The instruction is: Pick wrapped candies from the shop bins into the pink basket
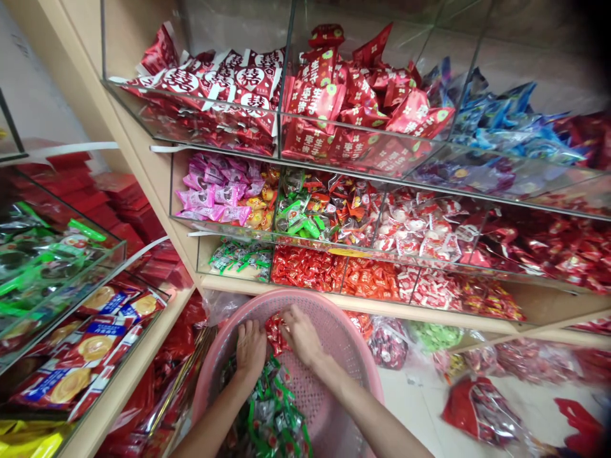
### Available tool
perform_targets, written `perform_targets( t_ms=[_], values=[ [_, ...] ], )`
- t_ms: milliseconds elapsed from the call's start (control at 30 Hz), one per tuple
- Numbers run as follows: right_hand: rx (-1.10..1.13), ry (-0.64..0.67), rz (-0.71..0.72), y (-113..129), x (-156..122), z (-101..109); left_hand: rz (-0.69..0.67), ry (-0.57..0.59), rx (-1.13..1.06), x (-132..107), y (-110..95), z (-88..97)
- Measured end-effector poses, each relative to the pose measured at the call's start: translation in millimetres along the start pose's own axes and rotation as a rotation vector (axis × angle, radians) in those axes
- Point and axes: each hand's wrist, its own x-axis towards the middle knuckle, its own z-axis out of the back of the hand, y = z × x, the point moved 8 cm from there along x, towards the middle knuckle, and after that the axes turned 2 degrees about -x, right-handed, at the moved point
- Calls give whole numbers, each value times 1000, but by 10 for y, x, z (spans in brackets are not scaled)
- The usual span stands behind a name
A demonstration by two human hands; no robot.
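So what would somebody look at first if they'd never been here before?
Probably the big pink basket in the lower middle, with green packets inside and the left hand and right hand reaching in on either side of some red packets. Then maybe the bright red bags above it, on the highest shelf in view, and the shiny blue packets to their right.

The bottom edge cuts off the pink basket (366, 350) and green sweets (274, 410), while hands (301, 337) partly hide red sweets (275, 338).
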Motion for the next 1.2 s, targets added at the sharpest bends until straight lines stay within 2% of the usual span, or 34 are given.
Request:
perform_targets(
  t_ms=[67,133,233,333,433,633,767,967,1200],
  values=[
    [-10,-112,-9,-112,41,377,8,-6,8,12,17,34],
    [-79,-215,-88,-305,100,690,12,3,16,21,20,51],
    [-261,-221,-246,-600,211,895,8,26,28,22,10,55],
    [-364,-91,-345,-811,307,850,3,32,33,9,4,71],
    [-323,20,-349,-925,359,760,12,29,17,-9,15,105],
    [-183,2,-337,-1076,369,792,16,-12,-82,-43,-32,201],
    [-120,-61,-316,-1088,355,813,-16,-60,-176,-62,-142,300],
    [-1,-223,-280,-1087,335,850,-101,-92,-333,-121,-334,415],
    [252,-474,-323,-1043,197,1035,-116,-50,-553,-240,-470,332]
  ],
)
